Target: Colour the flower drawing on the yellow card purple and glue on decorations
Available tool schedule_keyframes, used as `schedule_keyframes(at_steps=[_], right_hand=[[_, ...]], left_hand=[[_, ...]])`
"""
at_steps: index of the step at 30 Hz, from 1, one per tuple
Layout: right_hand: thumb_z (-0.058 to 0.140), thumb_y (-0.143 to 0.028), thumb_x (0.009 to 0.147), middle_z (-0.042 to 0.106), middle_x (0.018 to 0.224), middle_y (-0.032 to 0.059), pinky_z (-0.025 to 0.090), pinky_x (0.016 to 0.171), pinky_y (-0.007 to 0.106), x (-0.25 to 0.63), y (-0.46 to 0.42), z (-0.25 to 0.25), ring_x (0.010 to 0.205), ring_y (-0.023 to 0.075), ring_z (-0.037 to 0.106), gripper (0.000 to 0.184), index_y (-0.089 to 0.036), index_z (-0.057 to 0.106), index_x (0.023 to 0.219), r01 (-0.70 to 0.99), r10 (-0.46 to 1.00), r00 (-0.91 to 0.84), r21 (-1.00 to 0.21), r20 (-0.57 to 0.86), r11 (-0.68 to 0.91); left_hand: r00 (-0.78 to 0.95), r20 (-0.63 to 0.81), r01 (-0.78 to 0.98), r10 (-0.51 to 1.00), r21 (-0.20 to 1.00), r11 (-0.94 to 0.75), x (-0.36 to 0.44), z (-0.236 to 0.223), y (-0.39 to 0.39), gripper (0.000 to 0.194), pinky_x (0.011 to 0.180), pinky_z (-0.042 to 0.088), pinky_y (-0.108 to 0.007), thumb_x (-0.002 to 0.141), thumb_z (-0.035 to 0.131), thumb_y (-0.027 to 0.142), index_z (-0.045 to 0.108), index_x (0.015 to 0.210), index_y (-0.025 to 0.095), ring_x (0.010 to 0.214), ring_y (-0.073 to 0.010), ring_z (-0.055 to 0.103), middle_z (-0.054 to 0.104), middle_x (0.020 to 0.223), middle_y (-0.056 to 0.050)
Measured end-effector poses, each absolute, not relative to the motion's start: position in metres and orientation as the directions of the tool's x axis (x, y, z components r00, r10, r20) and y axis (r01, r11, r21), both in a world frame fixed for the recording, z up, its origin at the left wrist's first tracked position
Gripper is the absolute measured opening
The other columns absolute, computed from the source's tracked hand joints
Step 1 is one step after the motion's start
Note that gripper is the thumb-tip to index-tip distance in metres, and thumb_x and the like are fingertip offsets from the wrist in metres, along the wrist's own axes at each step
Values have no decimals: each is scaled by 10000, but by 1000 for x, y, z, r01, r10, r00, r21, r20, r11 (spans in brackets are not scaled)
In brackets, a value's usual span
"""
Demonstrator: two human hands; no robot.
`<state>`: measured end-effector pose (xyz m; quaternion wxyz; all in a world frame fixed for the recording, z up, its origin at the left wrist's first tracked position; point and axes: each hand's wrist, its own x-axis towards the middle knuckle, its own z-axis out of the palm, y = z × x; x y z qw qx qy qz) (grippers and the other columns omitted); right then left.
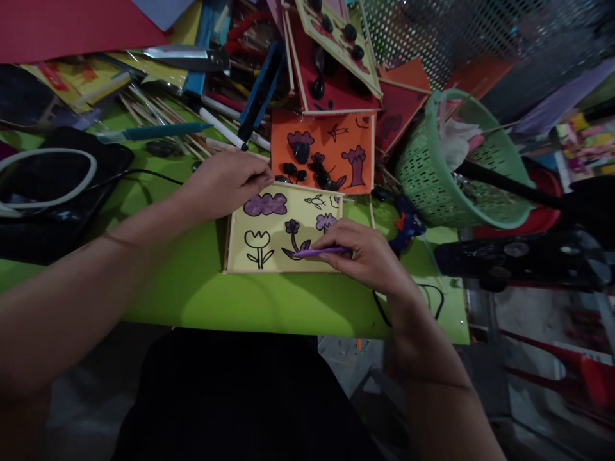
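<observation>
Across the middle of the frame, one wide lime-green surface [269,304], heavily cluttered toward the top. Right of centre, one round pale-green perforated plastic basket [425,173]. At the centre, flat on the surface, one pale-yellow rectangular card [278,238] edged with thin wooden strips, bearing six black-outlined drawings: one purple-filled cloud, two flowers, one tree partly behind fingers, one bird, one corner sun. Just above in the frame, one orange rectangular card [331,146] with purple drawings and glossy black lumps, too bunched to count.

Two hands in view. Left hand [221,184] left of centre: back upward, fingers bunched narrowly at the yellow card's upper-left corner, forearm slanting in from lower left; impossible to say whether pinching the edge or only pressing. Right hand [368,253] right of centre: over the card's lower-right part, thumb and fingers closed around a pen, forearm rising from lower right.

At upper left, one dark-handled metal knife [187,57]. Smallest, one slender purple pen [310,253]: nearly level, tip leftward at the leaves of the middle flower [291,226].
</observation>
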<state>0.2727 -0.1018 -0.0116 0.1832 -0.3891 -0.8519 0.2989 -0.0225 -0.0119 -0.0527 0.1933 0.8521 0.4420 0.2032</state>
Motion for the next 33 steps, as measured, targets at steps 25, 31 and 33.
schedule_keyframes(at_steps=[25,31,33], right_hand=[[741,-187,971,754,963,42,517,748,304,279,-102,-8,893,190,706,93,-226,793,1037,588,783,-620,-634,46,502],[732,-216,983,776,977,48,534,759,320,277,-103,-8,905,202,714,95,-240,791,1053,586,790,-611,-643,49,493],[732,-210,979,779,979,51,536,764,323,277,-103,-9,918,208,718,97,-241,791,1051,592,792,-610,-640,43,490]], left_hand=[[508,182,670,842,530,-519,-23,-55,-12,363,873,542,-388,1035,459,417,737,934,208,877,-236,695,765,935,-58],[521,193,665,831,519,-537,-23,-53,-13,368,831,543,-401,1028,444,415,716,890,208,830,-245,684,761,920,-79],[530,191,666,826,509,-545,-22,-52,-13,383,804,537,-403,1033,429,420,699,877,198,819,-247,682,767,939,-95]])
